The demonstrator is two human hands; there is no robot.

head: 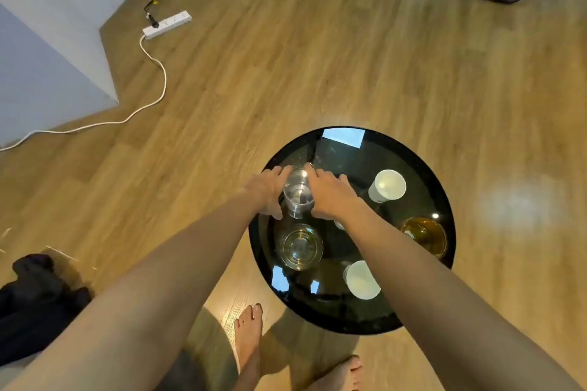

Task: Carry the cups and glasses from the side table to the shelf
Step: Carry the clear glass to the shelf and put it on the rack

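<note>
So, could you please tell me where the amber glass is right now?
In the head view, the amber glass stands at the right edge of the round black side table, between two white paper cups, untouched.

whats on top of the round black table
On the table: a clear glass between the left hand and right hand, another glass, two white cups, an amber glass. The right arm hides something small.

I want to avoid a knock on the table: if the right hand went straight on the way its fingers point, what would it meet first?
The right hand points away along the round black glass side table. It already touches the clear drinking glass; past its fingertips only bare tabletop shows, so the way looks free, though depth is uncertain.
</note>
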